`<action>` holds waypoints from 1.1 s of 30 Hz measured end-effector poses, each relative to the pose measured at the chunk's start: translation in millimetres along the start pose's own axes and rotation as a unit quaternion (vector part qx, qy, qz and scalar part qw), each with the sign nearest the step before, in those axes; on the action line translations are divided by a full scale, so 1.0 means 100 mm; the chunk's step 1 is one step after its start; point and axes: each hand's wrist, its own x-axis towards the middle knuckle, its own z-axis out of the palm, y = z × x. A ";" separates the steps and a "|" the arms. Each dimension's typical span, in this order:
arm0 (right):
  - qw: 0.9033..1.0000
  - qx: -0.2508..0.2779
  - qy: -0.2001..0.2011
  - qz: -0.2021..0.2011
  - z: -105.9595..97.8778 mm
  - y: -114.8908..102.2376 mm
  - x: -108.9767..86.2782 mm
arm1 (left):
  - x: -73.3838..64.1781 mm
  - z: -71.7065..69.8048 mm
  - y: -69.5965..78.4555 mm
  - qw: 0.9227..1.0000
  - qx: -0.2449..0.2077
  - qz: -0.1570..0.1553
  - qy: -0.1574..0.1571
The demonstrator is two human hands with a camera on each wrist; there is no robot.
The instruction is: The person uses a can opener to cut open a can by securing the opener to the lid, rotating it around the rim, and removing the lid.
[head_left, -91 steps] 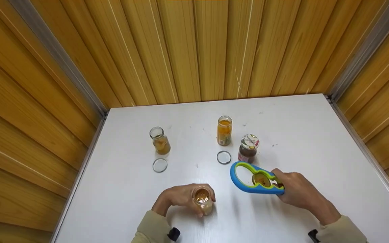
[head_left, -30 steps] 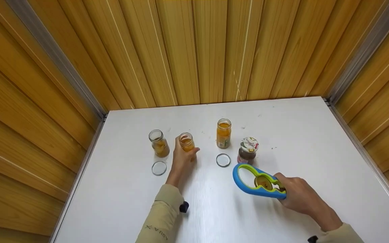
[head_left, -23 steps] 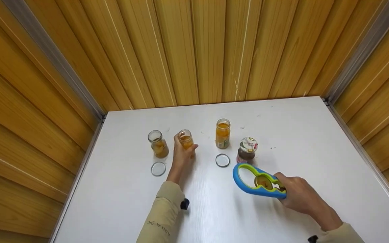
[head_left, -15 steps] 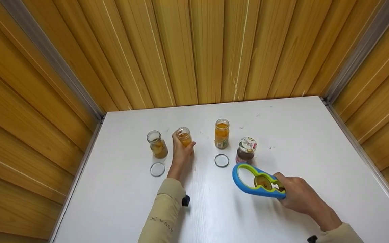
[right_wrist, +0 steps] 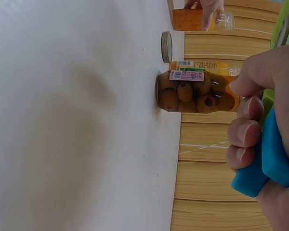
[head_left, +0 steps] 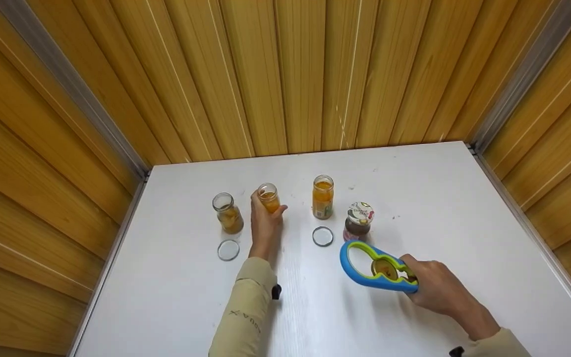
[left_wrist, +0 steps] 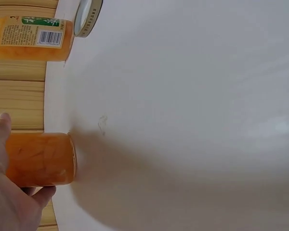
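My left hand (head_left: 264, 225) grips an open glass jar (head_left: 269, 202) of orange fruit pieces, upright toward the back of the table, with fingers round its left side and the thumb to the right. In the left wrist view the jar's base is right at the tabletop. My right hand (head_left: 436, 285) grips the handle end of a blue and green jar opener (head_left: 360, 278), held above the table at the right. A gold lid (head_left: 384, 269) sits within the opener's green inner edge. Just beyond the opener stands a jar of dark round fruit (right_wrist: 197, 94), its patterned lid (head_left: 361, 212) on.
An open jar (head_left: 229, 218) of pale fruit stands left of my left hand, with a loose lid (head_left: 228, 250) before it. Right of my hand stands another open orange jar (head_left: 322, 201), its lid (head_left: 322, 236) lying in front. Wood-panelled walls (head_left: 295, 74) enclose the white table (head_left: 166, 297).
My left hand has carried its jar from the table's front to the back, between the two open jars, and edged it slightly farther back lately. My right hand with the opener has barely moved.
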 end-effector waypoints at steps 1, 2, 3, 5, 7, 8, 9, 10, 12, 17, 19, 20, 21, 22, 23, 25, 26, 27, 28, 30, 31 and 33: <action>1.000 0.000 0.000 0.000 0.00 -0.01 0.00 | 0.00 -0.01 0.00 1.000 0.010 -0.003 0.001; 1.000 0.001 -0.002 0.002 0.00 -0.01 0.00 | -0.01 -0.02 0.00 1.000 0.020 -0.005 0.003; 1.000 0.003 -0.005 0.004 0.00 -0.02 0.00 | -0.01 -0.02 0.01 1.000 0.028 -0.007 0.004; 1.000 0.004 -0.010 0.008 0.00 -0.02 0.00 | -0.01 -0.03 0.01 0.999 0.040 -0.007 0.010; 1.000 0.005 -0.013 0.011 -0.01 -0.03 0.00 | -0.01 -0.04 0.02 0.998 0.052 -0.011 0.014; 1.000 0.004 -0.014 0.013 -0.01 -0.03 0.00 | -0.02 -0.04 0.02 0.998 0.058 -0.014 0.016; 1.000 0.003 -0.015 0.014 -0.01 -0.03 0.01 | -0.02 -0.04 0.02 0.998 0.061 -0.019 0.017; 1.000 0.002 -0.015 0.014 -0.01 -0.03 0.01 | -0.03 -0.04 0.03 0.997 0.065 -0.025 0.018; 1.000 0.002 -0.016 0.016 -0.01 -0.03 0.00 | -0.05 -0.03 0.04 0.996 0.074 -0.034 0.018; 1.000 0.002 -0.015 0.016 -0.01 -0.03 0.00 | -0.07 -0.02 0.07 0.995 0.088 -0.047 0.026; 1.000 0.003 -0.014 0.016 -0.01 -0.04 0.00 | -0.08 -0.02 0.07 0.994 0.086 -0.055 0.026; 1.000 0.002 -0.013 0.016 -0.02 -0.04 0.00 | -0.09 -0.02 0.06 0.994 0.084 -0.060 0.026; 1.000 0.002 -0.012 0.016 -0.02 -0.04 0.00 | -0.10 -0.01 0.06 0.994 0.080 -0.069 0.023; 1.000 0.002 -0.010 0.016 -0.02 -0.04 0.00 | -0.11 -0.01 0.06 0.994 0.078 -0.075 0.022; 1.000 0.002 -0.007 0.015 -0.03 -0.04 -0.01 | -0.11 -0.01 0.06 0.993 0.080 -0.081 0.021; 1.000 0.002 -0.001 0.011 -0.03 -0.05 -0.01 | -0.14 0.00 0.07 0.993 0.083 -0.087 0.017; 1.000 0.002 0.003 0.007 -0.04 -0.05 -0.02 | -0.15 0.00 0.07 0.992 0.083 -0.089 0.014; 1.000 0.003 0.007 0.004 -0.04 -0.05 -0.02 | -0.17 0.00 0.08 0.992 0.081 -0.093 0.009; 1.000 0.004 0.011 0.001 -0.04 -0.05 -0.02 | -0.19 0.00 0.09 0.992 0.082 -0.093 0.004; 1.000 0.005 0.014 -0.006 -0.04 -0.05 -0.02 | -0.23 -0.01 0.12 0.992 0.078 -0.100 -0.009; 1.000 0.005 0.016 -0.008 -0.04 -0.05 -0.02 | -0.25 -0.02 0.14 0.992 0.075 -0.102 -0.014; 1.000 0.005 0.017 -0.007 -0.04 -0.06 -0.02 | -0.29 -0.04 0.18 0.991 0.068 -0.113 -0.027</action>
